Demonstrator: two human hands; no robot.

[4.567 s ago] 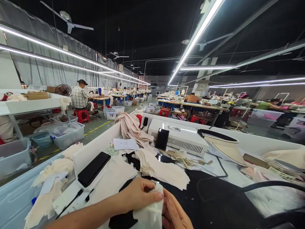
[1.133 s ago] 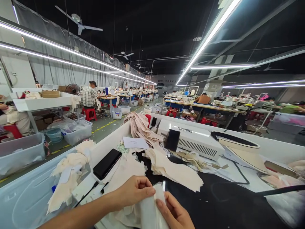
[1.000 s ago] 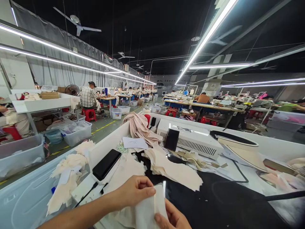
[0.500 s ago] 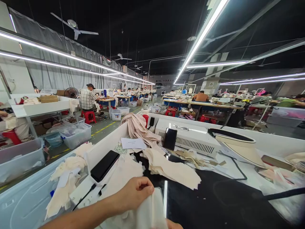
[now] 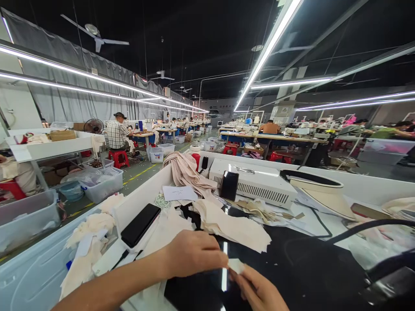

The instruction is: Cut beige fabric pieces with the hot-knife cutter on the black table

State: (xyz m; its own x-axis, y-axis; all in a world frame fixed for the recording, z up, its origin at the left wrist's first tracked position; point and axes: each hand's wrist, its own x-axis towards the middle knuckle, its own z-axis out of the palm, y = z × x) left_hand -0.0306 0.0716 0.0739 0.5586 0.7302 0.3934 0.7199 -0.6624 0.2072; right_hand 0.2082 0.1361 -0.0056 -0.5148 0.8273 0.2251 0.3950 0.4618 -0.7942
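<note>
In the head view, a small pale piece (image 5: pixel 236 265) was between the two hands, above the black part of the tabletop (image 5: pixel 317 272). The right hand (image 5: pixel 259 287) pinched it from the lower right between thumb and finger. The left hand (image 5: pixel 196 255) came in from the left with its fingers curled together, their tips touching the piece's left edge; whether they gripped it or merely met it, I could not tell, since the back of the hand hid them.

So the piece lay to the right of the left hand and just beyond the right fingertips, neither hand being clearly nearer. Its visible part ran roughly left to right, dipping slightly towards the right; the fingers covered the rest, leaving its true long axis uncertain.

Beyond the hands lay a stack of cream fabric (image 5: pixel 235 226), apart from them, and a dark phone (image 5: pixel 141 224) lay farther left.
</note>
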